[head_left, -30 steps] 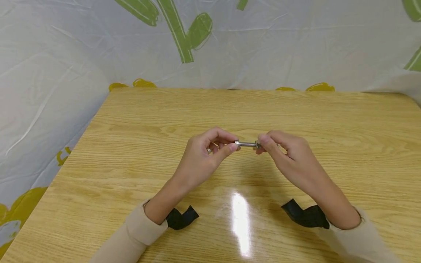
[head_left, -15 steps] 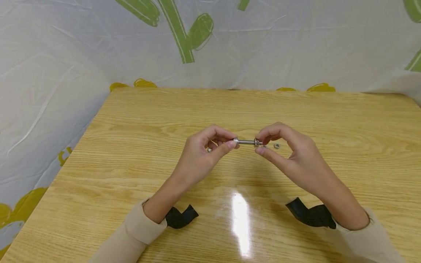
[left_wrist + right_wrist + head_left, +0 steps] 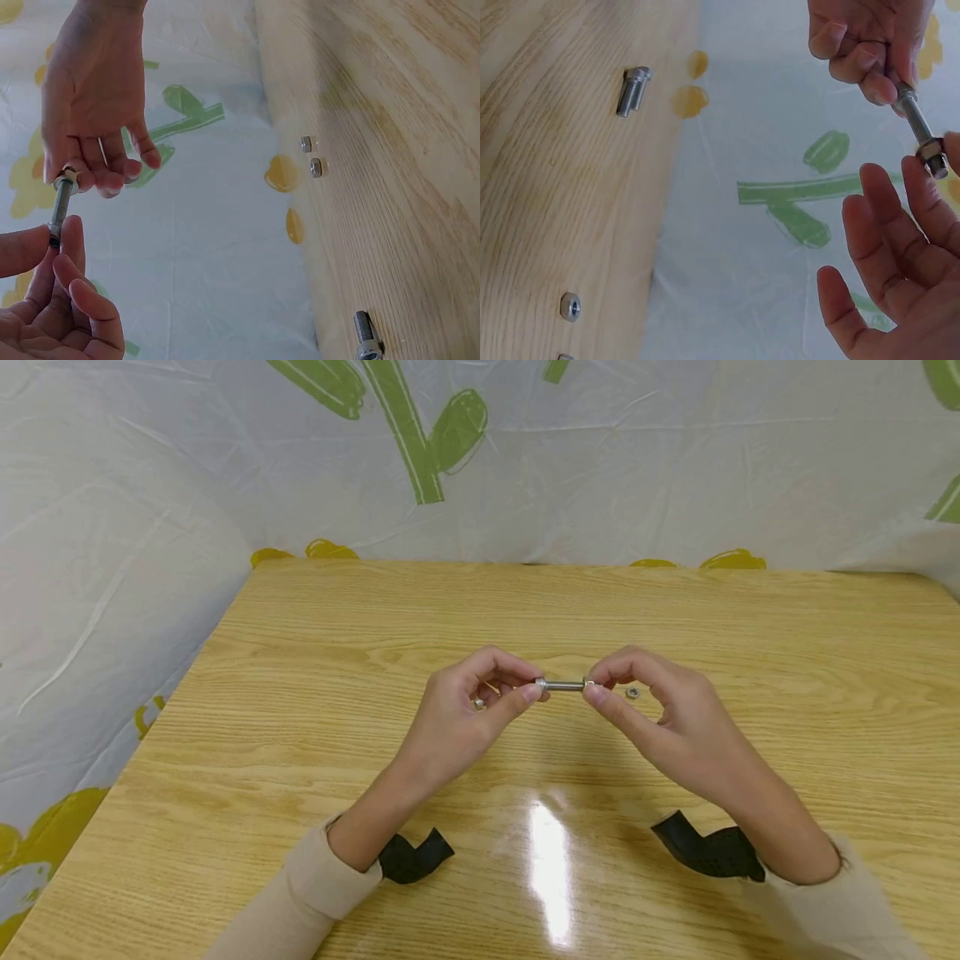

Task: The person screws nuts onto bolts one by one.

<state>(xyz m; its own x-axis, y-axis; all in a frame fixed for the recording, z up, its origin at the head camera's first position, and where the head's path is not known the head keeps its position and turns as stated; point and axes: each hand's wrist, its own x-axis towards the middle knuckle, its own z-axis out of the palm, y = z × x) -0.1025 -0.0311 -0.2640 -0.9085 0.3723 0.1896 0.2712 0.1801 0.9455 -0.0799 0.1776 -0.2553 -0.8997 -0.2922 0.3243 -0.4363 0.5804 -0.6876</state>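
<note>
In the head view my left hand pinches the head end of a silver bolt between thumb and forefinger. The bolt lies level above the table, its threaded end pointing right. There my right hand pinches a hex nut between thumb and forefinger. The right wrist view shows this nut round the bolt, with the tip sticking out beyond it. The other fingers of my right hand are spread loosely. Fingertips partly cover the nut in the head view.
On the wooden table a loose nut lies beyond my right hand; the left wrist view shows a second nut close by. Two bolts lie side by side, mostly behind my left hand. A flower-print sheet hangs at the back.
My right thumb and forefinger were on the nut, spread apart from it half a second ago, and now pinch it again. My left hand keeps its hold on the bolt, nearly still.
</note>
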